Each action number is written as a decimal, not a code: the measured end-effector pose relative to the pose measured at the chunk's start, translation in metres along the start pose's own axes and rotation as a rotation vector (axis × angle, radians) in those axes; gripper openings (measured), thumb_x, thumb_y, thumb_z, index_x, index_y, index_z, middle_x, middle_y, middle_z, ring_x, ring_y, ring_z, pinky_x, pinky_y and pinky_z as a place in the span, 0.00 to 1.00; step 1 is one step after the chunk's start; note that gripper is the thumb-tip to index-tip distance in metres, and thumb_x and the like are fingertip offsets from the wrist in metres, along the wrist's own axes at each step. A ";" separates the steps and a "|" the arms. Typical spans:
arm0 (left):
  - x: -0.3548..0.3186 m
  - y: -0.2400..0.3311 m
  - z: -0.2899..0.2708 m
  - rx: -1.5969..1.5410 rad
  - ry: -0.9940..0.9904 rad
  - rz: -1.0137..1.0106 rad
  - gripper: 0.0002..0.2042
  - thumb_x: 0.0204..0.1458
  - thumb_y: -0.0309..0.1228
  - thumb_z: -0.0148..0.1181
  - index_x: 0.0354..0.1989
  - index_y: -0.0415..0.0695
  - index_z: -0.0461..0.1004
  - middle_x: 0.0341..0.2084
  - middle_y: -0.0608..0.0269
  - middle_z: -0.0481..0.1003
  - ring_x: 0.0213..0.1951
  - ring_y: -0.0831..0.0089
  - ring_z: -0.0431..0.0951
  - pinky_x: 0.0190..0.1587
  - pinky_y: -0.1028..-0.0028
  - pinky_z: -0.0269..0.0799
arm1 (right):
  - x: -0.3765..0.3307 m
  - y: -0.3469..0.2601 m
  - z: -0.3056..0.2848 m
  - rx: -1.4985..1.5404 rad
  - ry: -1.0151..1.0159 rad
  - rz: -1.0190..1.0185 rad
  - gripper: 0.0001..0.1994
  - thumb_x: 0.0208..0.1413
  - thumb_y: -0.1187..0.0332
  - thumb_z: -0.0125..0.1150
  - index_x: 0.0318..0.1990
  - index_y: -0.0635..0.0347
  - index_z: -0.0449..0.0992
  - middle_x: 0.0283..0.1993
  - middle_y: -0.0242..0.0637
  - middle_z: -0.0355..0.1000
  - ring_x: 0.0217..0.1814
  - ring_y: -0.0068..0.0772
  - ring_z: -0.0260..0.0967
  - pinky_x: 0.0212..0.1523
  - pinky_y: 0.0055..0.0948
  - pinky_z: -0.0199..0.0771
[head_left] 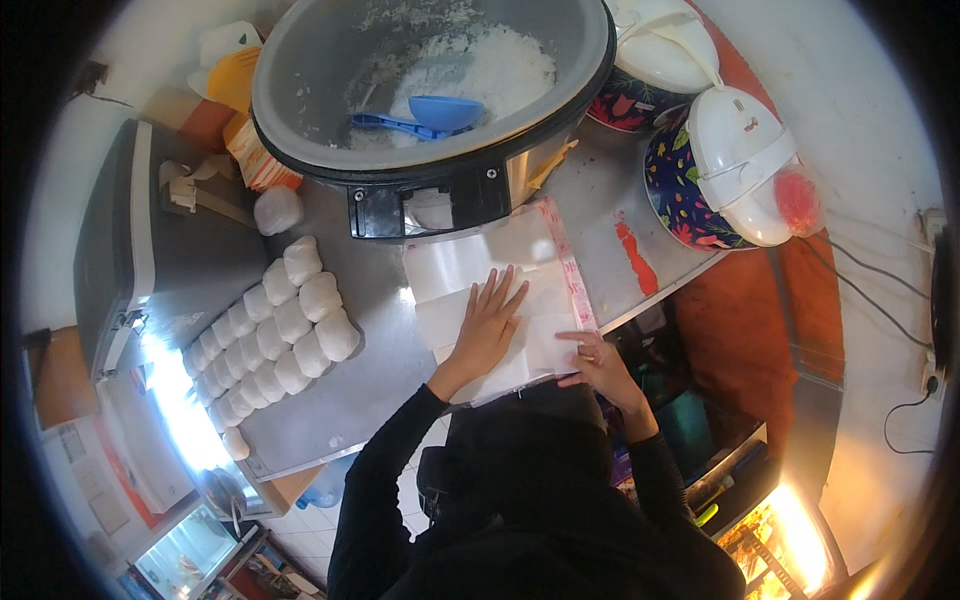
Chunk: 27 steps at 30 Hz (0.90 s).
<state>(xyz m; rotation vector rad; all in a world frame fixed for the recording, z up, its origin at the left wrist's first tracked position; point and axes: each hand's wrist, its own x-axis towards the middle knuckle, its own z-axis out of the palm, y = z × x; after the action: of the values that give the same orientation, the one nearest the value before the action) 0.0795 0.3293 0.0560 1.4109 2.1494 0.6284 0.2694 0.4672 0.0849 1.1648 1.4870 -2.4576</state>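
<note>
While a stack of clear plastic bags lies on the steel counter at the middle of the frame, it is pressed flat by the left hand, fingers spread and palm down, nothing gripped. At about 4 o'clock from that hand, the right hand is seen at the stack's near right corner, fingertips pinched narrowly on the edge of the top bag beside the red-printed strip; whether one sheet or several is caught cannot be told. The stack's long axis is run from the near edge of the counter toward 12 o'clock, ending against the large rice cooker. The right hand is nearer the loose edge, the left nearer the centre. At 9 o'clock, well apart from the hands, rows of wrapped white rice portions are laid out beside a grey box. At 12 o'clock, cooked rice and a blue rice paddle are held in the cooker's pot. At 2 o'clock, two floral-patterned cookers with white lids are stood. The lower body is hidden by the dark clothing, and the shelves beneath the counter are hard to make out.
</note>
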 end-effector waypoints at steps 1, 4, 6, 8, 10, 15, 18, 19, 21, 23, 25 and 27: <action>-0.002 0.003 0.003 0.010 0.015 -0.010 0.26 0.61 0.35 0.43 0.69 0.49 0.51 0.71 0.56 0.41 0.71 0.53 0.38 0.69 0.50 0.32 | 0.000 0.007 -0.001 -0.118 -0.008 -0.076 0.13 0.59 0.78 0.51 0.50 0.60 0.74 0.30 0.36 0.70 0.28 0.21 0.69 0.22 0.20 0.72; -0.005 0.009 0.006 0.028 0.046 -0.005 0.27 0.60 0.37 0.43 0.69 0.47 0.51 0.71 0.55 0.41 0.71 0.52 0.36 0.69 0.49 0.30 | 0.006 0.032 -0.009 -0.240 0.035 -0.206 0.13 0.61 0.77 0.50 0.52 0.60 0.71 0.31 0.35 0.69 0.24 0.22 0.69 0.20 0.19 0.74; -0.006 0.008 0.005 0.025 0.049 0.015 0.28 0.61 0.38 0.43 0.69 0.46 0.51 0.71 0.55 0.41 0.71 0.52 0.36 0.69 0.49 0.28 | 0.008 0.034 -0.006 -0.013 0.131 -0.148 0.15 0.61 0.75 0.51 0.55 0.59 0.69 0.32 0.36 0.69 0.21 0.23 0.70 0.19 0.21 0.75; -0.007 0.008 0.002 -0.014 0.046 0.033 0.27 0.61 0.39 0.42 0.69 0.46 0.51 0.71 0.55 0.41 0.71 0.52 0.35 0.69 0.49 0.27 | 0.001 0.029 0.004 0.029 0.060 -0.041 0.16 0.61 0.74 0.52 0.56 0.58 0.67 0.32 0.37 0.69 0.19 0.24 0.69 0.18 0.21 0.75; -0.008 0.007 0.001 -0.025 0.047 0.049 0.27 0.61 0.39 0.41 0.69 0.45 0.50 0.71 0.55 0.41 0.71 0.52 0.35 0.69 0.49 0.26 | -0.007 0.025 0.021 0.008 -0.029 0.023 0.17 0.62 0.72 0.52 0.58 0.57 0.65 0.32 0.37 0.69 0.18 0.24 0.69 0.17 0.21 0.73; -0.005 0.003 0.006 -0.017 0.037 0.047 0.26 0.63 0.41 0.36 0.69 0.46 0.50 0.71 0.56 0.40 0.71 0.53 0.34 0.69 0.50 0.25 | -0.012 0.051 0.048 -0.164 -0.114 -0.004 0.16 0.64 0.69 0.49 0.58 0.56 0.65 0.26 0.36 0.70 0.17 0.22 0.69 0.14 0.19 0.67; -0.006 -0.003 0.005 -0.056 -0.006 0.044 0.26 0.64 0.42 0.31 0.69 0.47 0.50 0.71 0.57 0.40 0.71 0.53 0.33 0.69 0.51 0.24 | -0.006 0.077 0.043 -0.143 0.074 -0.088 0.15 0.64 0.69 0.49 0.58 0.55 0.64 0.22 0.34 0.68 0.16 0.22 0.69 0.13 0.18 0.65; -0.006 -0.004 0.004 -0.079 -0.017 0.044 0.26 0.64 0.42 0.30 0.69 0.47 0.50 0.71 0.57 0.39 0.71 0.53 0.33 0.69 0.51 0.24 | -0.005 0.086 0.038 -0.124 0.155 -0.128 0.15 0.64 0.69 0.48 0.58 0.55 0.64 0.21 0.33 0.68 0.16 0.22 0.69 0.13 0.18 0.64; -0.006 -0.005 0.002 -0.130 -0.042 0.046 0.26 0.64 0.42 0.28 0.69 0.48 0.50 0.71 0.58 0.39 0.71 0.53 0.33 0.69 0.51 0.24 | -0.009 0.080 0.036 -0.072 0.070 -0.087 0.16 0.65 0.70 0.46 0.59 0.55 0.61 0.23 0.36 0.69 0.16 0.24 0.70 0.13 0.19 0.64; -0.005 -0.005 0.001 -0.125 -0.060 0.030 0.26 0.65 0.42 0.28 0.69 0.47 0.50 0.71 0.58 0.39 0.71 0.54 0.32 0.69 0.51 0.23 | -0.012 0.079 0.040 -0.041 -0.063 -0.025 0.18 0.65 0.71 0.43 0.62 0.54 0.57 0.28 0.40 0.70 0.18 0.26 0.71 0.14 0.20 0.66; -0.002 -0.005 0.001 -0.120 -0.073 0.033 0.26 0.65 0.42 0.27 0.69 0.47 0.50 0.71 0.58 0.38 0.71 0.54 0.32 0.69 0.52 0.23 | -0.010 0.084 0.059 -0.031 -0.244 0.055 0.21 0.66 0.73 0.40 0.65 0.53 0.51 0.35 0.44 0.70 0.20 0.28 0.73 0.14 0.21 0.68; -0.001 -0.007 0.002 -0.117 -0.081 0.046 0.26 0.65 0.43 0.25 0.69 0.48 0.50 0.71 0.59 0.38 0.71 0.54 0.32 0.69 0.52 0.22 | -0.004 0.084 0.077 -0.091 -0.387 0.058 0.24 0.65 0.74 0.39 0.67 0.51 0.46 0.42 0.48 0.68 0.22 0.31 0.74 0.15 0.23 0.70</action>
<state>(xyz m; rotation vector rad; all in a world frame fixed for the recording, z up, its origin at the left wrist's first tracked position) 0.0761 0.3259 0.0500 1.4016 1.9899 0.6908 0.2607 0.3606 0.0444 0.6555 1.4090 -2.3718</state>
